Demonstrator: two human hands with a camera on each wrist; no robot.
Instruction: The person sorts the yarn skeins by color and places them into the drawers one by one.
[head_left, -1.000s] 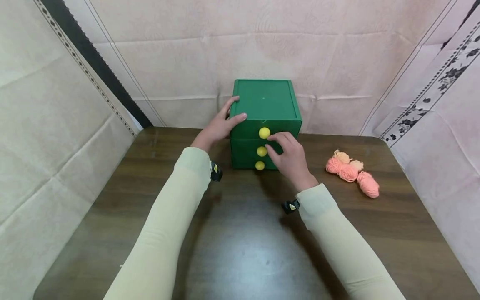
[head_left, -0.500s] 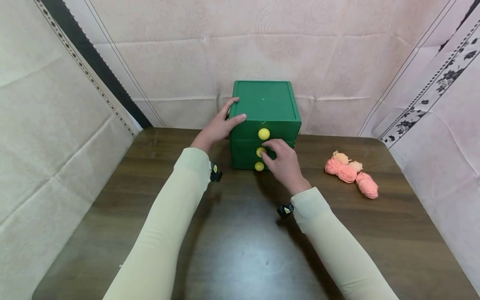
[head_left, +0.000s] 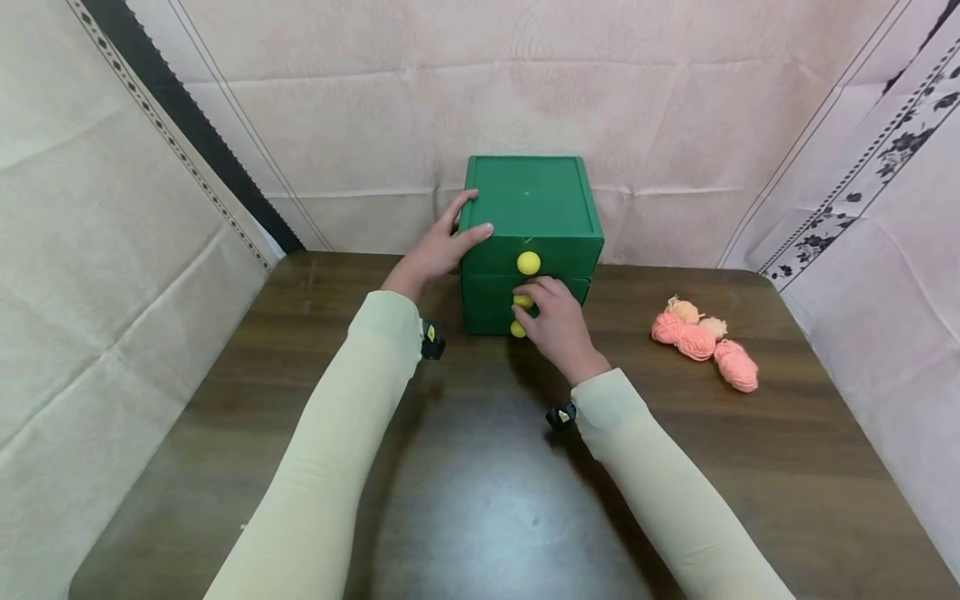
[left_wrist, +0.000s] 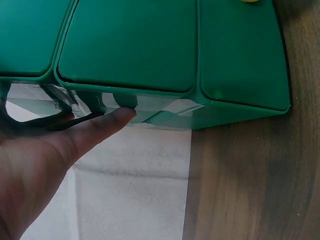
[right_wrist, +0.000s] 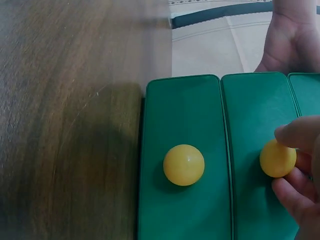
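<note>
Where a green cabinet (head_left: 532, 221) stands, creased cloth (head_left: 525, 100) backs the brown table (head_left: 480, 450).

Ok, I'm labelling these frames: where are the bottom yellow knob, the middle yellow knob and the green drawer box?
Bottom yellow knob (right_wrist: 184, 165): right wrist view, its front.
Middle yellow knob (right_wrist: 276, 159): right wrist view, its front.
Green drawer box (head_left: 528, 198): head view, its top panel.

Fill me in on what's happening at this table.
A person has both hands on a green cabinet with yellow knobs down its front. The left hand rests against its left side, thumb over the top edge, while the right hand has its thumb and fingers around the middle knob. The middle drawer looks closed at this moment. Pink and peach yarn lies on the table, off to the right.
</note>
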